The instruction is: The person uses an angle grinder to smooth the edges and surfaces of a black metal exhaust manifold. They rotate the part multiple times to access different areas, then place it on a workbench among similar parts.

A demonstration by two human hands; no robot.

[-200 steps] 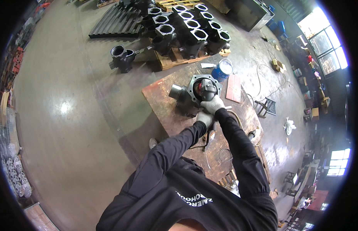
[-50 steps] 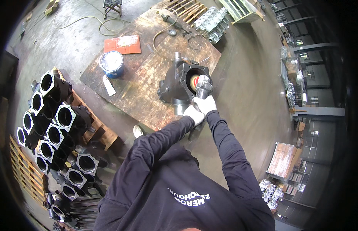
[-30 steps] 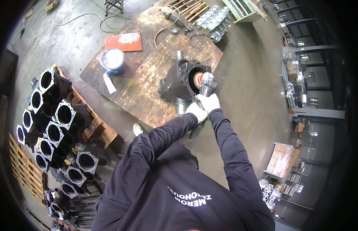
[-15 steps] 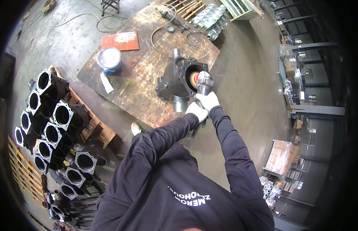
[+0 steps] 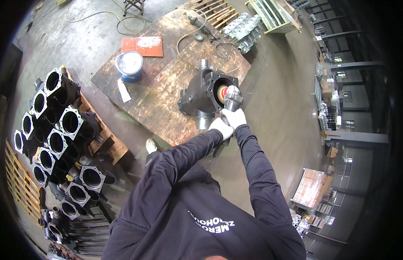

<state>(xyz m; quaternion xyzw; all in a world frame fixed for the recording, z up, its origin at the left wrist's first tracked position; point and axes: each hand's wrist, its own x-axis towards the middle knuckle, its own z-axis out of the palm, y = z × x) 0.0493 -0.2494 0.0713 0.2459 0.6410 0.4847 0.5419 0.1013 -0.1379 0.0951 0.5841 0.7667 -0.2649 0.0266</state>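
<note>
A dark metal casting [image 5: 196, 94] lies on the worn wooden tabletop, its flanged round opening turned toward the right. My gloved right hand [image 5: 234, 118] is wrapped round the body of an angle grinder [image 5: 233, 97] just behind its metal head. Below it, my gloved left hand [image 5: 222, 128] grips the same tool farther back; the palms and most of the fingers are hidden. The grinder's disc [image 5: 222, 93], red in the middle with a pale yellow rim, is at the mouth of the casting's opening. Whether it touches the metal I cannot tell.
On the tabletop [image 5: 145, 93] stand a blue bucket [image 5: 130, 67], a red sheet [image 5: 143, 46] and another corded or hosed tool [image 5: 197, 22]. At left, several similar castings [image 5: 71, 123] sit on wooden pallets. Behind the table are silvery castings [image 5: 241, 31] and a crate [image 5: 274, 16].
The whole view has shifted a little, so the table and casting appear slightly farther right and lower. Both hands keep their hold on the grinder, its disc still at the opening.
</note>
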